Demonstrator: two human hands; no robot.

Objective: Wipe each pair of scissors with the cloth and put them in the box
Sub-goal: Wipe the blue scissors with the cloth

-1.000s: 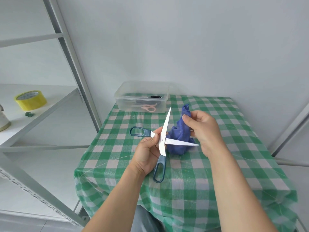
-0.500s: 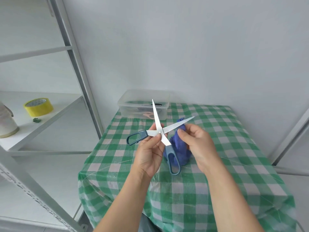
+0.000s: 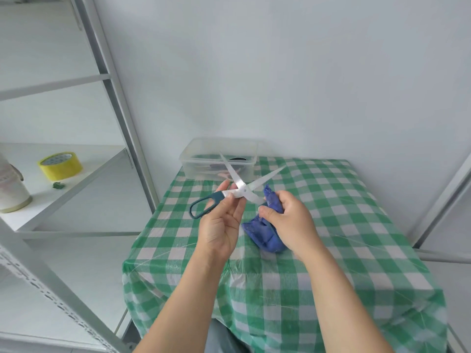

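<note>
My left hand (image 3: 221, 225) pinches a pair of dark-teal-handled scissors (image 3: 238, 188) at the pivot, blades spread wide and pointing up toward the box. One handle loop sticks out to the left; the other is hidden behind the cloth and my right hand. My right hand (image 3: 288, 220) grips a crumpled blue cloth (image 3: 263, 235), its upper tip close to the lower part of one blade. A clear plastic box (image 3: 190, 163) stands at the table's far left edge with other scissors inside, among them a pink-handled pair.
The table wears a green-and-white checked cloth (image 3: 331, 225) under clear film. A grey metal shelf rack (image 3: 119, 115) stands at the left, holding a yellow tape roll (image 3: 60, 166) and a white container (image 3: 10, 192). A white wall rises just behind the box.
The scissors rose from pointing right and low to blades-up in front of the box. My right hand shifted the cloth from behind the blades to beside the lower blade.
</note>
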